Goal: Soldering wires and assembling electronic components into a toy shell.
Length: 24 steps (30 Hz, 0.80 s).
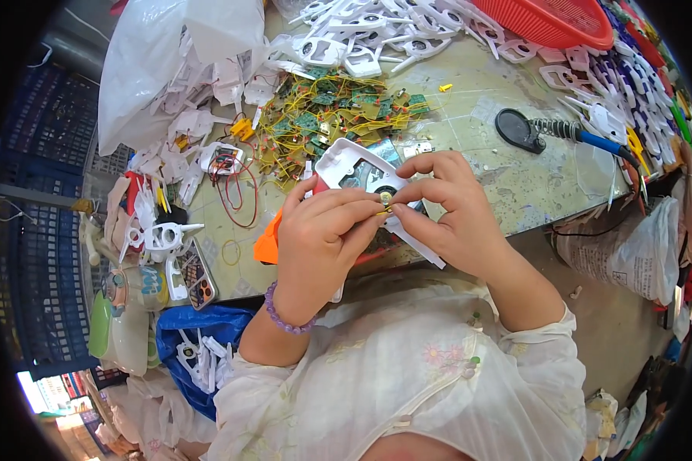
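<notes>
At the table's near edge, my left hand (319,230) and my right hand (455,219) meet fingertip to fingertip. Both are closed in a pinch around a small yellow piece (386,208), too small to tell its kind. Just behind the fingers lies a white plastic casing (335,163), open side up, with a round dark-rimmed part inside. My hands cover part of it. An orange piece (267,240) sticks out beside my left hand. Past the casing lies a heap of green circuit boards with yellow wires (323,100).
White plastic parts (377,34) pile up at the back, next to a red basket (553,19). A soldering iron (603,144) with a blue handle rests in its stand (519,131) at the right. A white bag (181,54) stands back left; a blue bag (184,369) of parts hangs near left.
</notes>
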Each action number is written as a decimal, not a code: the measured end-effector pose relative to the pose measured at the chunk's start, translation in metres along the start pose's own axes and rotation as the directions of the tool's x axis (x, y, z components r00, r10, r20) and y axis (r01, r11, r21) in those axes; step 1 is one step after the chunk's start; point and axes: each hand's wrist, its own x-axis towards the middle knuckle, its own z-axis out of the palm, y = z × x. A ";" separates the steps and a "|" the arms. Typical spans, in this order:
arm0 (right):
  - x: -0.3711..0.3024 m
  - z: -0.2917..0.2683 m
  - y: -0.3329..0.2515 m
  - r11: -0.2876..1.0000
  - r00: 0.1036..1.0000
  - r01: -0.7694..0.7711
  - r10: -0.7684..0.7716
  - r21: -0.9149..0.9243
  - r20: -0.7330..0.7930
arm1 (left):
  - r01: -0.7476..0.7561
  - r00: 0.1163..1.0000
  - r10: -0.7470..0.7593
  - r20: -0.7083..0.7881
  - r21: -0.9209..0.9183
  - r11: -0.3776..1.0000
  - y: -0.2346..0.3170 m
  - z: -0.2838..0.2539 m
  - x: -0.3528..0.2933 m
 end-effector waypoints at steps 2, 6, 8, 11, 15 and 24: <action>-0.001 0.002 -0.001 1.000 1.000 -0.010 0.010 0.016 -0.028 | 0.015 1.000 -0.015 0.003 0.001 1.000 -0.002 0.000 -0.002; -0.004 0.007 0.001 0.999 0.998 0.014 -0.012 0.031 -0.065 | 0.007 1.000 -0.008 0.013 0.032 0.999 -0.006 -0.001 -0.004; -0.010 0.004 -0.002 0.979 0.964 -0.081 0.125 0.188 -0.236 | -0.006 1.000 0.006 -0.011 0.004 1.000 -0.010 0.000 -0.004; -0.028 -0.016 0.023 0.920 0.671 -0.027 0.307 0.392 -0.675 | -0.054 0.998 0.053 -0.046 -0.027 0.998 -0.011 0.002 0.001; -0.058 -0.060 0.071 0.952 0.330 0.013 0.285 0.306 -0.900 | -0.010 0.999 0.012 0.043 -0.053 0.999 -0.006 -0.001 0.004; -0.045 -0.131 0.088 0.944 0.571 -0.319 0.117 -0.087 -0.813 | 0.119 0.990 -0.114 0.086 -0.052 0.992 0.002 0.000 0.006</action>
